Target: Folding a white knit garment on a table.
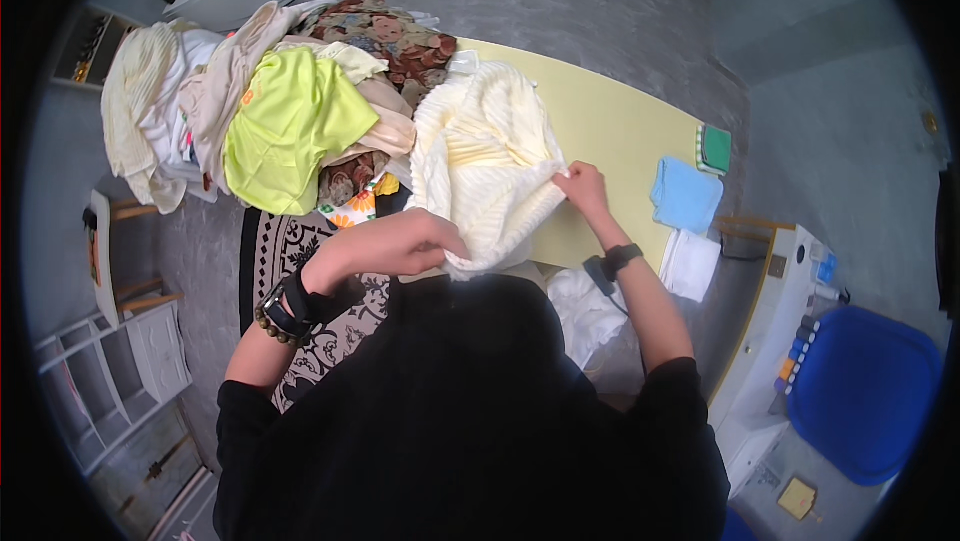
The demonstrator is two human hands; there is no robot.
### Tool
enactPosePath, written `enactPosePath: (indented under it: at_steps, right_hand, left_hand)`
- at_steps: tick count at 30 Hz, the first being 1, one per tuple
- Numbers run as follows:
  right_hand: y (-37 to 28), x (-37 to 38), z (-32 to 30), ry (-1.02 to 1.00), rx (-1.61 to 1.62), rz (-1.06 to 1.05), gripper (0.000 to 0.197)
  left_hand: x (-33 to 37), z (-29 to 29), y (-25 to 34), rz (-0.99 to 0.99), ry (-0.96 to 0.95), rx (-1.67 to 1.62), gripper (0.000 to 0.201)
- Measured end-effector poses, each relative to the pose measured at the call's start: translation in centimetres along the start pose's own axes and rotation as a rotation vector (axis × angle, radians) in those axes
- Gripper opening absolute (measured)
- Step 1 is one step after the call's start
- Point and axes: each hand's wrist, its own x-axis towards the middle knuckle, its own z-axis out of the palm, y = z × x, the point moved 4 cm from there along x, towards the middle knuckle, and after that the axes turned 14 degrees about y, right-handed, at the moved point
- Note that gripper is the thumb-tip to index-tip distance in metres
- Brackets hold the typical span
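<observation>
A cream ribbed garment (487, 156) lay spread on the yellow counter (620, 131), the left hand (400, 244) clamped on its near hem and the right hand (584, 188) pinching its right edge, beside a heap of clothes (290, 111) to its left.

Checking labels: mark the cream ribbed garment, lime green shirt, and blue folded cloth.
cream ribbed garment (485, 156), head view, middle of ribbed front
lime green shirt (285, 126), head view, centre of fabric
blue folded cloth (686, 195), head view, top face
</observation>
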Motion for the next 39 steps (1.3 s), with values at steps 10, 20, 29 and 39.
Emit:
enactPosePath:
  at_steps: [10,20,29,39]
  right_hand:
    - [-6.6,-2.0,-17.1,0.321,-0.002,-0.332,0.024]
    - [-18.4,-16.3,-27.9,0.259,0.650,-0.230,0.034]
    - [-28.0,-32.6,-32.0,0.608,0.864,-0.494,0.031]
    - [-30.4,-47.3,-37.2,0.694,0.992,-0.746,0.029]
  left_hand:
    - [-3.2,-6.3,3.3,-0.060,0.543,0.069,0.028]
    - [-7.8,-16.5,9.1,0.442,1.039,0.280,0.027]
    - [-18.3,-18.9,17.8,0.621,1.013,0.104,0.021]
    - [-30.3,-12.9,26.3,0.958,0.976,0.113,0.021]
